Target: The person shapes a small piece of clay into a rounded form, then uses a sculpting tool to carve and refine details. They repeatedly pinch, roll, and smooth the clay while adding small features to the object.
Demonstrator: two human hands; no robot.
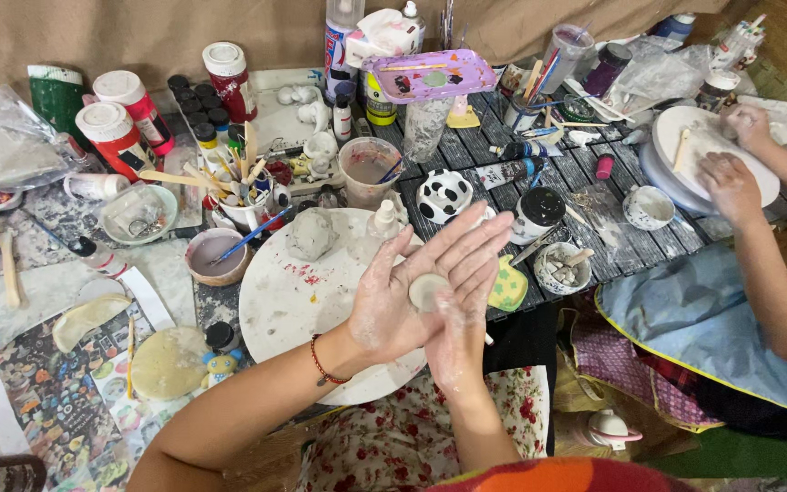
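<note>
The left hand (pixel 393 296) lies palm up with its fingers spread flat, and a small round ball of clay (pixel 427 290) rests in the palm. The right hand (pixel 462 314) presses against it palm to palm from the four o'clock side, fingers straight, so the clay sits squeezed between the two palms with only its pale top showing. Both hands are dusted with clay. A red bead bracelet (pixel 323 363) circles the left wrist.

The hands hover over the three o'clock edge of a round white board (pixel 289 310), which carries red paint specks. At the board's twelve o'clock a grey lump of clay (pixel 310 234) sits on it. At about ten o'clock from the board stands a bowl (pixel 215 258) with a blue brush (pixel 252 235) leaning in it. A black and white spotted cup (pixel 443 194) stands at one o'clock from the hands, and a small dish of clay scraps (pixel 561 268) at three o'clock.

At the far two o'clock side another person's hands (pixel 730 182) rest on a second white board (pixel 703 146), well apart from the wearer's hands.
</note>
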